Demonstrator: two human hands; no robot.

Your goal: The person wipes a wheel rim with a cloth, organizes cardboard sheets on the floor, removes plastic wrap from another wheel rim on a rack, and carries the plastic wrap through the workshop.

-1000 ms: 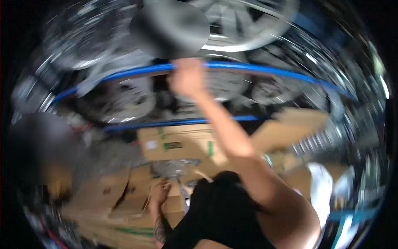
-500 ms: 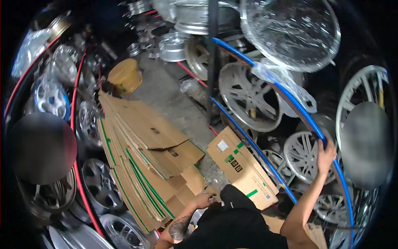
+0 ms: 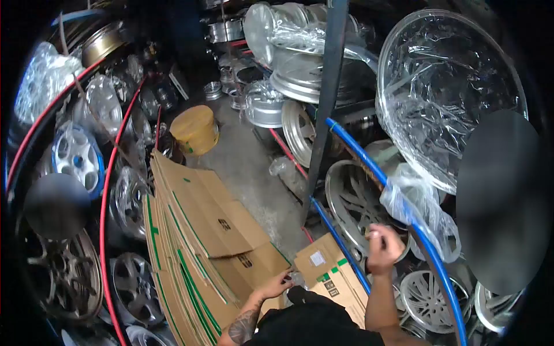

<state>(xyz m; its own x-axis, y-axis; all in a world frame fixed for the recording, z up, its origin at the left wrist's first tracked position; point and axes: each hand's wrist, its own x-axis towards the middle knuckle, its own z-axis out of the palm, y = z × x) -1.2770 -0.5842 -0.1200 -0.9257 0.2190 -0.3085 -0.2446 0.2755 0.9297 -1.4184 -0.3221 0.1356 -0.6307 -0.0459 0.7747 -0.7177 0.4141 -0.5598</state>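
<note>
My right hand [image 3: 385, 249] is raised in front of a large alloy wheel [image 3: 349, 199], to the left of the blue rail [image 3: 418, 225]. It is slightly blurred, with fingers loosely bent and nothing visible in them. Low in the middle, my left hand [image 3: 277, 285] is beside the lower right edge of the stacked flattened cardboard boxes [image 3: 196, 225]. Its fingers are a little apart, close to some crumpled clear plastic [image 3: 296, 280]; whether they touch it I cannot tell. Just right of it lies another cardboard box [image 3: 323, 271] with green tape and a white label.
Wheels stand on racks at both sides, behind a red rail [image 3: 105, 196] on the left. A dark upright post [image 3: 328, 98] rises at centre right. A plastic-wrapped round rim [image 3: 456, 92] hangs out at upper right. On the grey floor [image 3: 242, 155] sits a yellow drum-shaped item [image 3: 195, 130].
My right hand has let go of the blue rail and moved left, in front of the large wheel. My left hand stays by the cardboard. The view has shifted, so things appear lower.
</note>
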